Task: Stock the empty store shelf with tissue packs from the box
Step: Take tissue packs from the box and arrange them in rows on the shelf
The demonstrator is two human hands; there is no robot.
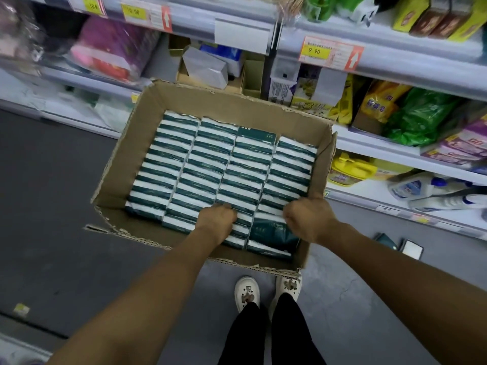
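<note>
An open cardboard box stands on the floor in front of me, filled with several rows of green-and-white tissue packs standing on edge. My left hand reaches down into the near part of the third row, fingers curled into the packs. My right hand reaches into the near end of the rightmost row, fingers curled around packs there. One pack lies flat, dark green face up, just below my right hand. Fingertips of both hands are hidden among the packs.
Store shelves run along the far side and right, holding bagged goods, yellow and white bottles and price tags. A smaller open carton sits on a shelf behind the box. A phone lies on the floor at right. My feet stand below the box.
</note>
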